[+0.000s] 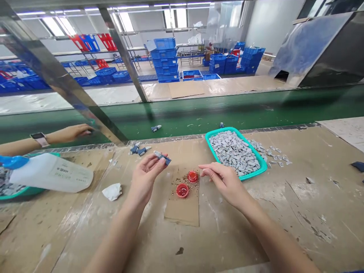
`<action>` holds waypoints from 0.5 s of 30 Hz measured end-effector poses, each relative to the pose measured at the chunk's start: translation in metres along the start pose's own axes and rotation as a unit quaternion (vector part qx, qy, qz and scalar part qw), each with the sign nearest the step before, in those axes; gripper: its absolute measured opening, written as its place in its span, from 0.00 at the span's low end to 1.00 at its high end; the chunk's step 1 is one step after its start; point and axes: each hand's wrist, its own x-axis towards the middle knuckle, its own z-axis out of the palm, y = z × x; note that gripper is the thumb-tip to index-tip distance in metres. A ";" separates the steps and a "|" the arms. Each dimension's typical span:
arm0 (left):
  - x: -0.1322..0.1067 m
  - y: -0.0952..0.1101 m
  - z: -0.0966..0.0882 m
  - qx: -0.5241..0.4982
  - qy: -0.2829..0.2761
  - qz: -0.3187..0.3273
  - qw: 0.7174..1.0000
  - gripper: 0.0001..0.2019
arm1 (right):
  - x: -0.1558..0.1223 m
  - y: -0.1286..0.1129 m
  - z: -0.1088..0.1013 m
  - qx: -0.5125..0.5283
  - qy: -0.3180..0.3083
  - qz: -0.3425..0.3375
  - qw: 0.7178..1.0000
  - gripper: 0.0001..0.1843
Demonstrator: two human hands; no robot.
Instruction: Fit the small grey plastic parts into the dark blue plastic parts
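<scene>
My left hand (148,172) pinches a small dark-blue plastic part with a light-grey end (162,156) between thumb and fingers, above the cardboard. To the right, my right hand (223,178) hovers with its index finger forward and the other fingers curled near the thumb; whether a small piece sits in them is hidden. Between the hands, two red caps (182,190) rest on a stained piece of cardboard (182,212), the nearer one holding some liquid. Beyond my right hand stands a turquoise basket (264,167) heaped with small grey plastic pieces (234,151).
A green conveyor belt (184,113) runs across beyond the table, carrying a blue-grey part (156,128). Several such parts (138,149) lie at the table's far edge. At left are a white bottle (57,172), crumpled tissue (112,192) and another person's hand (75,131). A metal post (122,49) rises ahead.
</scene>
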 end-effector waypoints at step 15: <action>-0.019 -0.022 0.006 -0.047 0.047 0.002 0.998 0.15 | 0.000 0.022 0.045 0.152 0.075 0.188 0.967 0.13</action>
